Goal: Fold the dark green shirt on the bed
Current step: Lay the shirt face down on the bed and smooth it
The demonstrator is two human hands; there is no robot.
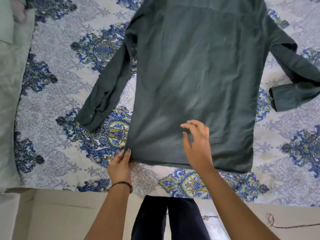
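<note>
A dark green long-sleeved shirt [190, 75] lies spread flat on the bed [60, 101], over a white quilted bedspread printed with blue and yellow-green paisley. Its long axis runs from the hem in the lower centre of the frame straight up to the shoulders at the top edge. One sleeve [107, 87] slants down toward the left of the frame. The other sleeve [297, 80] bends back on itself at the right edge, its cuff pointing in toward the body.

The left hand [121, 168] holds the hem corner [129, 155] at the lower centre-left, its grip a narrow pinch of thumb and fingers on the cloth. The right hand [197, 144] hovers over the lower part of the body panel, fingers loosely spread and holding nothing. Whether the fingertips touch the fabric cannot be told.

From the pinched corner the shirt stretches up and to the right. The far hem corner at the lower right lies nearer the right hand, which looks best placed to take it or to smooth the panel before a side is folded in.
</note>
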